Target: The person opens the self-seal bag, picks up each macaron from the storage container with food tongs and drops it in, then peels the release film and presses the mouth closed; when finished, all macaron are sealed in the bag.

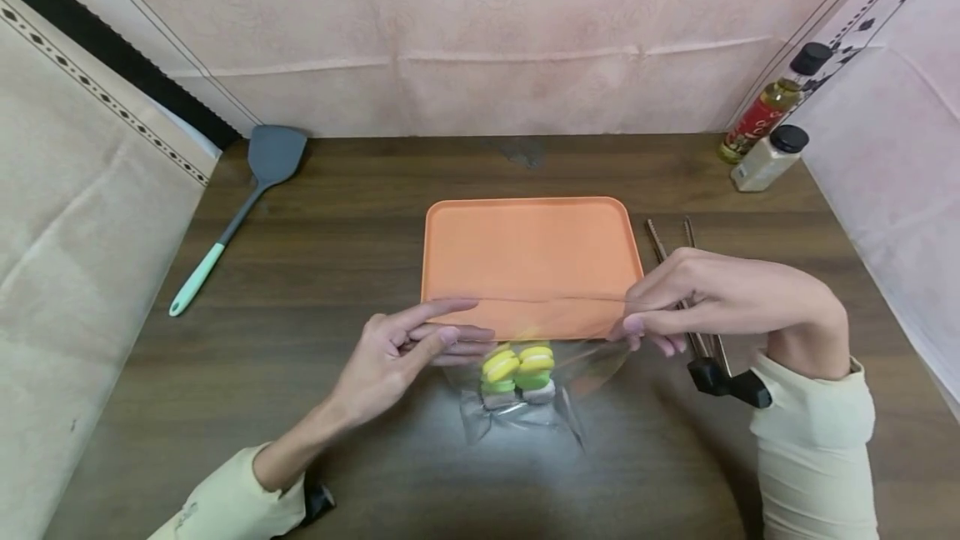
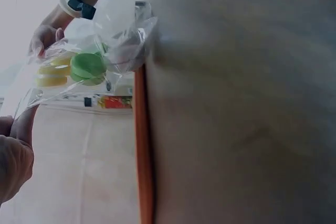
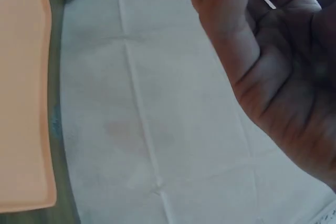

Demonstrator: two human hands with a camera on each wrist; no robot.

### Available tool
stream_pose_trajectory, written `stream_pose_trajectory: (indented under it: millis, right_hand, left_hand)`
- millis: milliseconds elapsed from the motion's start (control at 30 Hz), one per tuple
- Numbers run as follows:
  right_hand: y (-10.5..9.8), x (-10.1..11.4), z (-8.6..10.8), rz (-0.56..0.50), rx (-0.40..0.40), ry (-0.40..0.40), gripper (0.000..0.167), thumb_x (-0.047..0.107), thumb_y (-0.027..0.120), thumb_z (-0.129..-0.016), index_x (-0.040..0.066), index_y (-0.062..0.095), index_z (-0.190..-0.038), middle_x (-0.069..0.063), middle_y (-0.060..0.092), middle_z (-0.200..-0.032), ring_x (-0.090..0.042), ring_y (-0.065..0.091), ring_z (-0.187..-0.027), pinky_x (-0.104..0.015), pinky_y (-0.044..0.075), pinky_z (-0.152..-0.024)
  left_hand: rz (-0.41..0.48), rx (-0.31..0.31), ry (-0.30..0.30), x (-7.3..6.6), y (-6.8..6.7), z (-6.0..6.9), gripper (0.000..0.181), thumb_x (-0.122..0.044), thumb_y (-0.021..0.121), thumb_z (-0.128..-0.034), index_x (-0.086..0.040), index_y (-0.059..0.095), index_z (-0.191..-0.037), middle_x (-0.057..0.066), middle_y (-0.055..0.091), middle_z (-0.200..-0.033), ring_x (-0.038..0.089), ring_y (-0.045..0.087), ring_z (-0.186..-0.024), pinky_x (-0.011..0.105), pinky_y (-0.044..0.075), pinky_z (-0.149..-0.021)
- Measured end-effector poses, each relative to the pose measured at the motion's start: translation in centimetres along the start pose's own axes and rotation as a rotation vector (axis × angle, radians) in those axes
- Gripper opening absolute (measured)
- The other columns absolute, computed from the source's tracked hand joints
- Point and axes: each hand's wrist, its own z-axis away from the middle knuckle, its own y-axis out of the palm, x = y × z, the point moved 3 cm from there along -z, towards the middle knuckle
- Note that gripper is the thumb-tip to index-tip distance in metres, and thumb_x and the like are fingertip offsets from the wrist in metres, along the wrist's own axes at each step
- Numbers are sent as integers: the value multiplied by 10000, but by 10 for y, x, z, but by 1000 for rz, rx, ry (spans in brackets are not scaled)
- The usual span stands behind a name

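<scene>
Head, unlike right wrist: clear bag (image 1: 521,417)

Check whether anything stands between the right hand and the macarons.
Yes, the clear plastic bag: the macarons sit inside it, and the right hand pinches its upper edge. Nothing else visible stands between them.

Tongs (image 1: 699,347): midsection hidden behind right hand (image 1: 712,294).
Orange tray (image 3: 23,98): right wrist view cuts off left side.
Bottle label (image 1: 754,120): lettering too small to read.
</scene>
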Motion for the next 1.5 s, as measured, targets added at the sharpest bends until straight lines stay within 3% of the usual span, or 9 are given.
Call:
stream_pose_trajectory:
  millis: [367, 533, 567, 700, 933, 1133, 1333, 1433, 1500]
  right_hand:
    - [-7, 6, 21, 31, -50, -64, 430, -158, 617, -1019, 245, 744, -1101, 85, 670, -861, -5, 636, -713, -146, 544, -638]
    - [-7, 8, 22, 38, -35, -125, 448, -192, 619, -991, 242, 723, -1028, 88, 666, -881, 5, 651, -762, -125, 546, -685]
    - [-6, 8, 22, 36, -31, -135, 440, -196, 621, -985, 236, 705, -989, 88, 665, -889, 1, 660, -786, -129, 549, -701]
    - [-6, 8, 22, 19, -21, -178, 476, -225, 618, -957, 216, 742, -1086, 80, 694, -943, -9, 673, -813, -133, 558, -726]
    - [-8, 7, 28, 56, 2, -254, 529, -225, 663, -919, 147, 773, -1278, 36, 767, -1105, -45, 713, -932, -144, 575, -822]
    - [-13, 4, 30, 80, -18, -150, 526, -198, 674, -943, 159, 779, -1316, 47, 766, -1176, -34, 719, -954, -147, 575, -805]
    - [-16, 4, 34, 187, -46, -68, 513, -82, 786, -938, 255, 788, -1324, 111, 772, -1246, -23, 736, -1005, -141, 578, -857]
    - [-20, 10, 38, 274, -117, -59, 524, 9, 861, -897, 233, 762, -1360, 190, 737, -1134, 33, 689, -918, -119, 546, -831]
    - [-22, 21, 38, 379, -259, -56, 487, 102, 883, -905, 178, 757, -1369, 189, 733, -1078, 39, 669, -891, -104, 530, -834]
  left_hand:
    - [-200, 46, 186, -15, 17, -5, 272, 114, 562, -1085, 129, 717, -1307, 277, 788, -1197, 238, 795, -1164, 431, 656, -950]
    - [-235, 25, 188, -22, 21, -7, 252, 101, 577, -1083, 89, 765, -1250, 220, 815, -1157, 195, 794, -1149, 389, 658, -948]
    - [-249, 10, 185, -22, 21, -7, 245, 97, 587, -1080, 80, 777, -1234, 204, 821, -1144, 109, 811, -1031, 305, 671, -870]
    - [-274, -32, 216, -25, 24, -7, 226, 98, 602, -1068, 85, 802, -1173, 186, 830, -1109, 58, 788, -996, 238, 654, -793]
    - [-165, -18, 276, -28, 32, -9, 256, 119, 533, -1089, 150, 765, -1193, 262, 802, -1150, 275, 807, -1124, 451, 665, -931]
    - [-40, -14, 268, -24, 37, -11, 287, 99, 481, -1120, 236, 656, -1301, 371, 739, -1218, 292, 785, -1188, 520, 632, -985]
    - [-30, -59, 208, -24, 40, -13, 306, 53, 487, -1137, 209, 636, -1355, 350, 737, -1255, 293, 785, -1189, 506, 619, -1014]
    - [-28, -66, 186, -25, 42, -15, 313, 32, 486, -1145, 191, 635, -1369, 340, 739, -1265, 296, 783, -1194, 500, 621, -1018]
    - [-21, -64, 179, -25, 43, -17, 318, 22, 481, -1150, 193, 630, -1372, 346, 736, -1266, 296, 782, -1198, 500, 620, -1024]
